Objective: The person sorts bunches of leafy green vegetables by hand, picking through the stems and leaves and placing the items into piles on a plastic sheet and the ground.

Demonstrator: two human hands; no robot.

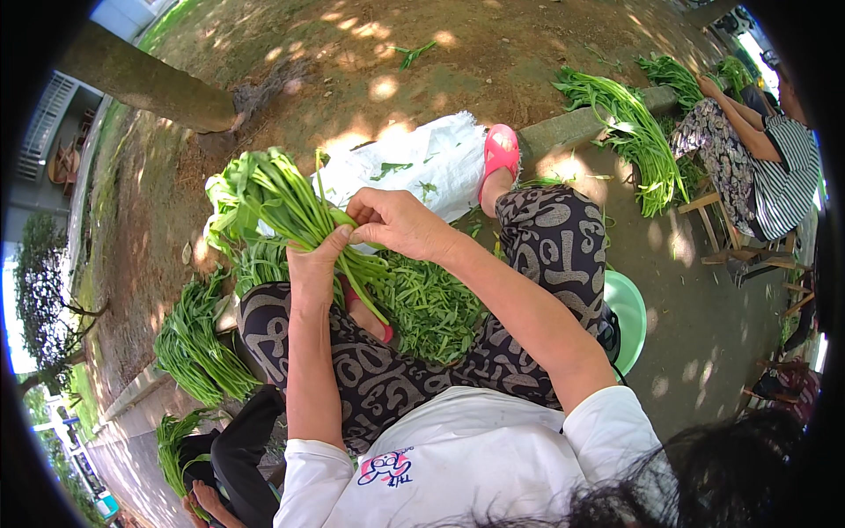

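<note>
A thick bunch of water spinach point(268, 202) is gripped in my left hand point(315, 255), leaves up and to the left, stems trailing down to the right. My right hand point(400, 224) meets it from the right, thumb and fingers pinched at the stems beside my left thumb. Exactly what lies between those fingertips is partly hidden. Below both hands, between my knees, is a heap of short-cut greens point(427, 308). More long greens point(262, 264) lie just behind my left wrist.
A white woven sack point(387, 172) with leaf scraps lies ahead. Bundles of greens rest at the left point(198, 339) and along the right kerb point(625, 132). A pale green basin point(627, 321) stands by my right leg. People sit at far right point(788, 176) and lower left point(238, 458).
</note>
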